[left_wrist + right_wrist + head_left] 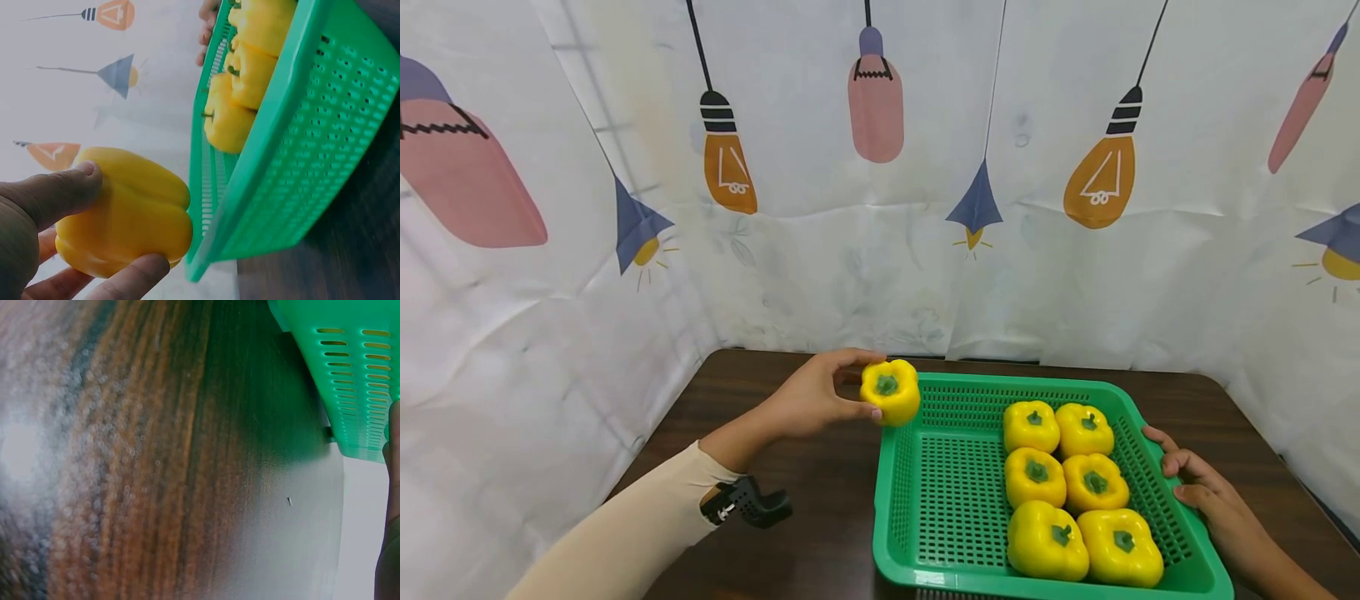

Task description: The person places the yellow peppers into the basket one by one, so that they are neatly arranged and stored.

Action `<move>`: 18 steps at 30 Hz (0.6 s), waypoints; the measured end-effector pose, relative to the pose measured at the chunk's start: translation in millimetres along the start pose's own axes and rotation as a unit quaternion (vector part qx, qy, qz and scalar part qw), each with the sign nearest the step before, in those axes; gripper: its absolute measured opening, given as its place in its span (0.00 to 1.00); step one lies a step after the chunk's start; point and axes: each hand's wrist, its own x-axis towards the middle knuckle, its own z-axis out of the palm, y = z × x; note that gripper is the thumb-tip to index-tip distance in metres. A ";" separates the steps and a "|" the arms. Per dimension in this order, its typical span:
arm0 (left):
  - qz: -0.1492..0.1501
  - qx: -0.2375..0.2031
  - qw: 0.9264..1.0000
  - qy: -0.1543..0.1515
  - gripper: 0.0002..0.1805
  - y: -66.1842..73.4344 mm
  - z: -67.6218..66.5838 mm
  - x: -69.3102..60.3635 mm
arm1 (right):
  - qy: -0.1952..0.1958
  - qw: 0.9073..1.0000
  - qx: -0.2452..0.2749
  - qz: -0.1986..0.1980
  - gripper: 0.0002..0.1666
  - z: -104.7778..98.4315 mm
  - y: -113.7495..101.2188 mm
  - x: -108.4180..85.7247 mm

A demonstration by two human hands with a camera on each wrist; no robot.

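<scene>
A yellow bell pepper (891, 393) with a green stem is pinched between the thumb and fingers of my left hand (812, 393), at the far left corner of the green basket (891, 500). In the left wrist view that same pepper (134, 212) appears close up, beside the basket rim. Several more yellow bell peppers (1036, 477) stand in two columns in the basket's right half, stems up. My right hand (1213, 500) grips the basket's right rim; the right wrist view shows only a sliver of this hand (392, 506) by the perforated wall.
A dark wood-grain table (820, 500) lies under the basket. The left half of the basket shows its bare slotted floor (962, 492). Behind the table hangs a white curtain (820, 275) printed with lamps. A black strap device (748, 502) sits on the left wrist.
</scene>
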 end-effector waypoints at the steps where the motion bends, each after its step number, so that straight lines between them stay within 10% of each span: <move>1: 0.000 0.000 1.000 -0.002 0.41 1.4 2.2 1.2 | 0.000 1.000 0.000 0.001 0.20 -0.2 0.0 0.2; 18: -0.005 -0.009 0.998 -0.064 0.40 12.0 46.2 16.1 | -0.001 1.000 0.006 -0.005 0.21 0.4 0.7 0.3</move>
